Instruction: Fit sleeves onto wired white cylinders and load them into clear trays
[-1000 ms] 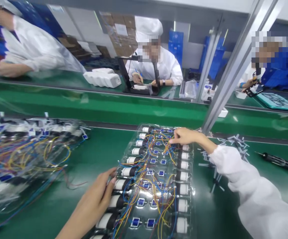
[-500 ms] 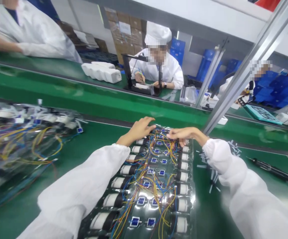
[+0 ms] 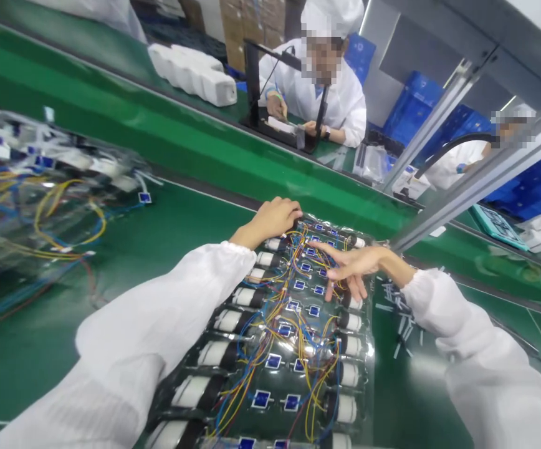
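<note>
No text, label, brand, number or sign can be read. Toward three o'clock, the dark pattern on the teal panel (image 3: 499, 227) is too blurred to make out; toward one o'clock, any marking on the blue crate (image 3: 359, 59) is too small to tell.

Factory floor, electronics assembly line by the look of it. Green work surface (image 3: 125, 274) with a clear plastic tray (image 3: 368, 399) of identical white-and-black cylindrical parts (image 3: 193, 391), yellow/blue/red wires (image 3: 254, 355) running off them. Co-worker in white coat and cap (image 3: 345, 106) seated opposite, behind a green divider (image 3: 233, 165). Aluminium post (image 3: 485, 179) at the line, stacked blue crates (image 3: 415, 100) and cardboard boxes (image 3: 233, 37) at the back.
</note>
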`<state>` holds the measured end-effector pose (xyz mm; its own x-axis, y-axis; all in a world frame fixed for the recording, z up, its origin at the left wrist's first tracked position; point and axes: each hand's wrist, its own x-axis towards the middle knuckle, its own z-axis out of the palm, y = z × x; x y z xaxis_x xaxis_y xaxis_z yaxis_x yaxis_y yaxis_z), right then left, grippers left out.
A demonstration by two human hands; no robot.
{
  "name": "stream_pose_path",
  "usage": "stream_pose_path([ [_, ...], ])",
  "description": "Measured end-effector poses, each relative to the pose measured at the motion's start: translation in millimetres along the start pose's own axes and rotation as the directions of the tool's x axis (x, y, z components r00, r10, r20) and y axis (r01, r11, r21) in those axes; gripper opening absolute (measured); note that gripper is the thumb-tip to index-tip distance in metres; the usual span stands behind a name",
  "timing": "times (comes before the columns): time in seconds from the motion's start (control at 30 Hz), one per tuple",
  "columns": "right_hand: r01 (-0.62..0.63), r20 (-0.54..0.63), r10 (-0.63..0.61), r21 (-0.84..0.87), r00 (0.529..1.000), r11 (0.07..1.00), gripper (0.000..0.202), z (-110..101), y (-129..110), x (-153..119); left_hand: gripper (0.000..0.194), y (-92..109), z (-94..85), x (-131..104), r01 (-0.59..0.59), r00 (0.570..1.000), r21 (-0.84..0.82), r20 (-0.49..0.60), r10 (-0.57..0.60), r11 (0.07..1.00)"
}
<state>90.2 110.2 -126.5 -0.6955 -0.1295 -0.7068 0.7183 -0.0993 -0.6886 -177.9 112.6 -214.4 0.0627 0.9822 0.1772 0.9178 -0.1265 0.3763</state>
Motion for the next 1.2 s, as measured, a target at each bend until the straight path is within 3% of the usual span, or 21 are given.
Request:
stream_pose_path([
  [0.13,0.028,0.017,-0.028,0.008,0.999,1.0,0.122,11.5,4.7,-2.4,0.033,0.8,0.5,0.0,0.025,1.0,-0.017,-0.013,-0.026,1.0],
  [0.33,-0.035,0.013,0.035,-0.005,0.999,0.999,0.123,28.4,-3.4,-1.3,0.033,-0.6,2.3,2.9,0.052,0.999,-0.006,-0.003,-0.052,0.999],
  [0.5,-0.17,-0.12,0.164,-0.043,0.979,0.985,0.1,42.2,-19.6,1.0,0.034,1.1,1.1,1.6,0.051,0.999,0.024,-0.011,-0.05,0.998],
  [0.6,-0.222,-0.175,0.21,-0.048,0.962,0.974,0.097,48.0,-25.6,3.4,0.034,2.8,-0.1,0.7,0.052,0.999,0.038,-0.007,-0.052,0.998],
  [0.87,-0.163,-0.333,0.16,0.021,0.929,0.986,0.094,65.8,-15.9,14.3,0.034,7.9,-5.0,-0.4,0.058,0.998,0.058,0.016,-0.059,0.997],
  [1.03,-0.126,-0.474,0.096,-0.032,0.875,0.991,0.079,68.8,-17.3,8.6,0.036,7.7,-5.3,-0.9,0.049,0.999,0.075,0.014,-0.051,0.996],
  [1.2,0.007,-0.65,0.006,0.017,0.759,1.0,0.054,67.3,-24.8,-9.9,0.037,2.6,-1.2,1.3,0.025,1.0,0.083,0.006,-0.025,0.996],
])
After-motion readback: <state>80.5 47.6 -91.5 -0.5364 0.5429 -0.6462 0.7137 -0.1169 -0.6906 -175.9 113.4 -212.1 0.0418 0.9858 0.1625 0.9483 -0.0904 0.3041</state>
